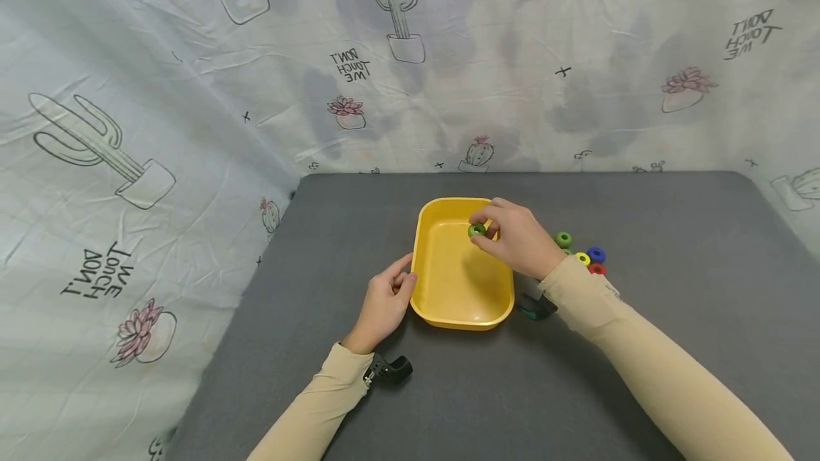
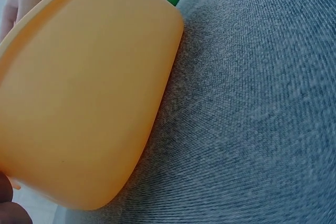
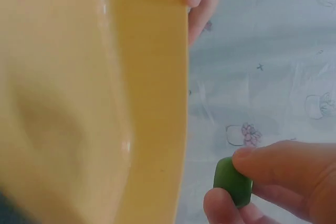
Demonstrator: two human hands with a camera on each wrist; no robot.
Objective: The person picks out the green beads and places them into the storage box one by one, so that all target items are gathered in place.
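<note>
A yellow plastic tub (image 1: 433,213) stands on the grey table. My right hand (image 1: 512,237) hovers over the tub's far right part and pinches a dark green ring (image 1: 477,230) between thumb and fingers; the right wrist view shows this green ring (image 3: 232,181) held above the tub's inside (image 3: 79,103). My left hand (image 1: 386,301) rests against the tub's left wall with its fingers on the rim. The left wrist view is filled by the tub's outer wall (image 2: 84,103).
To the right of the tub lie loose rings: a green one (image 1: 563,239), a yellow one (image 1: 582,258), a blue one (image 1: 596,254) and a red one (image 1: 597,269). The grey table (image 1: 673,290) stretches wide on both sides. A cactus-print cloth (image 1: 192,91) hangs behind and left.
</note>
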